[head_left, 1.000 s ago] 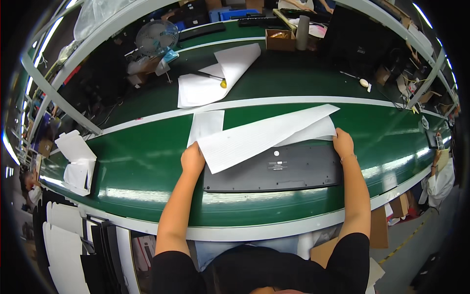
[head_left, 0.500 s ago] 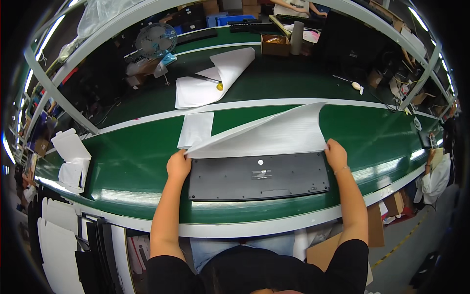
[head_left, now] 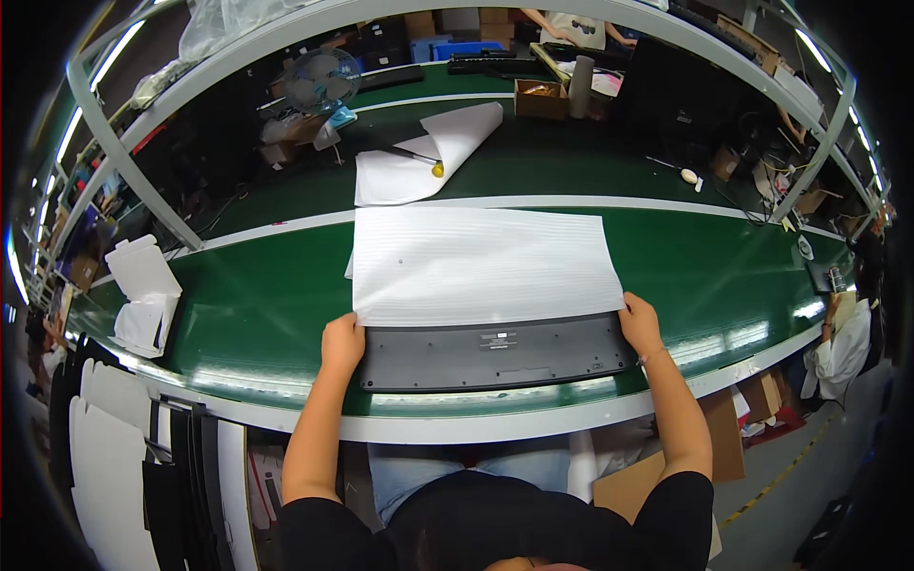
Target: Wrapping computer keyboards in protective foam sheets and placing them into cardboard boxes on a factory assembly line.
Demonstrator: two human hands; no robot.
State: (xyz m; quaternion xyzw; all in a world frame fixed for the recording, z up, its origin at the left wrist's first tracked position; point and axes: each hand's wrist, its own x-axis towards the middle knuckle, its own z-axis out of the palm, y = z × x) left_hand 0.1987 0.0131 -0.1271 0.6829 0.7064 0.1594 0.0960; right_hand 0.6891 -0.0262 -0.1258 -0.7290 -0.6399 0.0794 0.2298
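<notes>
1. The sheet (head_left: pixel 481 266) hides the far part of the keyboard (head_left: pixel 495 364).
2. Only a sliver of the paper (head_left: pixel 349 267) beneath the sheet shows.
3. Print on the label (head_left: pixel 498 341) is too small to read.
4. Most fingertips of the left hand (head_left: pixel 343 343) and right hand (head_left: pixel 640 322) are hidden.
5. The upper edge cuts off a co-worker (head_left: pixel 576 32).

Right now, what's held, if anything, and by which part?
A thin, white, rectangular, foam-like sheet: the left hand grips its near-left corner, the right hand its near-right corner.
</notes>
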